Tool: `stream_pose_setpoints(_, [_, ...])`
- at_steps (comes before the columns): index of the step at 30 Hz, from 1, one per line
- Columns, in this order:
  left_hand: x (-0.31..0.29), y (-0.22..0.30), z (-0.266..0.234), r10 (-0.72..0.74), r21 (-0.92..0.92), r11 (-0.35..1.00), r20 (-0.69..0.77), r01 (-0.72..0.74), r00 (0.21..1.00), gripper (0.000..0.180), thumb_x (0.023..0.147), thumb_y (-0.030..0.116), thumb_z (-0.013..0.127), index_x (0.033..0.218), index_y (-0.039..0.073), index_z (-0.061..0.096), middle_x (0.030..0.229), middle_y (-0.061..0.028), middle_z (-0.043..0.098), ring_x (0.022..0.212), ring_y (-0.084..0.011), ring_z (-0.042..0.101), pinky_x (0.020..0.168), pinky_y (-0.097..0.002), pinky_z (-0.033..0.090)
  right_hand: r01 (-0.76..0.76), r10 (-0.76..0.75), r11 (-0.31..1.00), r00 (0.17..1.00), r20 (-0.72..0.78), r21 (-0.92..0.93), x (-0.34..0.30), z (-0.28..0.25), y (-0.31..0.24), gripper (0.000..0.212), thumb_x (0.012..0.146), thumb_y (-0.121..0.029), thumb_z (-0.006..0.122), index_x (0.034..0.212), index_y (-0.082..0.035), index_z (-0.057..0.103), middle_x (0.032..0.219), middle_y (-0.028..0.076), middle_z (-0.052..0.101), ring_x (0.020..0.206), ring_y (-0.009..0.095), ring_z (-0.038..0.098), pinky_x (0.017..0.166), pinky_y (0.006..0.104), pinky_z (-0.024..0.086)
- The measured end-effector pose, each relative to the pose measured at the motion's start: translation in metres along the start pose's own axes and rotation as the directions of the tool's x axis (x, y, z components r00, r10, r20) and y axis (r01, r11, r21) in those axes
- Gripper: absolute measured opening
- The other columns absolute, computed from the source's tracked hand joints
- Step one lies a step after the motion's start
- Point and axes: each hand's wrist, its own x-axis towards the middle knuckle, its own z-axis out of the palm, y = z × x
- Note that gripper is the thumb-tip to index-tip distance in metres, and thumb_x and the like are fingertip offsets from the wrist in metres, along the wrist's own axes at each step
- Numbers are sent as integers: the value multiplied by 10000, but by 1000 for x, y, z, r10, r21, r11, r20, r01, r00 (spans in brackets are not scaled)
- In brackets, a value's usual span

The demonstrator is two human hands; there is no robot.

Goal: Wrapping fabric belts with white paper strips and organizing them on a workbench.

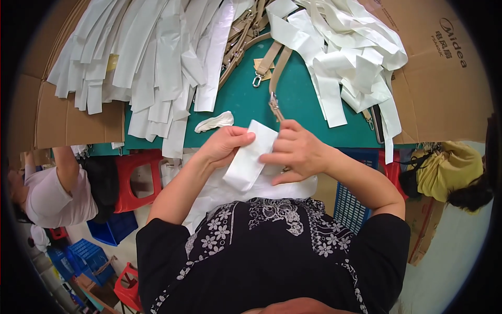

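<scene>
In front of my chest, my left hand is closed on a flat white paper strip, its thumb pressed on the upper edge. My right hand curls round the lower end of a tan strap, with its fingertips against the strip's right side. A metal buckle shows on the strap just above that hand. What lies under the right fingers is hidden. Near my left hand, a small crumpled white cloth-like piece lies on the green table.
Long white strips cover the table's left; a looser heap of white strips lies right. Tan straps with metal clips are piled between them. Cardboard flanks the table. Red stools and a blue basket stand below. People sit on both sides.
</scene>
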Motion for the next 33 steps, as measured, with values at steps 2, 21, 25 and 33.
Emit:
stream_pose_setpoints(2, [-8,-4,-21,154,130,980,-15,-151,988,139,817,112,670,870,-15,653,827,-51,626,781,-128,585,676,-277,494,-193,199,960,980,-14,202,-4,-8,5,344,753,-400,605,931,-106,596,716,50,390,752,247,427,823,394,359])
stream_pose_setpoints(21, [-69,0,-3,441,715,630,-7,-304,897,106,745,75,737,815,6,698,710,-2,577,637,-62,497,542,-209,381,-288,229,909,949,216,302,53,-14,12,216,828,-243,599,873,-64,485,821,81,426,799,261,432,737,354,353])
stream_pose_setpoints(25, [-62,-4,-2,362,750,607,30,-261,932,170,843,164,660,891,2,684,693,25,590,618,-30,451,543,-210,382,-339,304,924,932,194,177,57,11,1,304,857,-362,525,954,-76,489,848,84,462,821,263,462,747,367,349])
stream_pose_setpoints(33, [-66,-27,-11,469,789,585,-136,-191,873,234,909,198,557,960,-9,654,698,28,606,630,-25,456,565,-221,401,-457,422,829,890,176,323,62,45,13,334,884,-349,462,1049,-67,531,1015,108,522,1007,277,472,983,459,274])
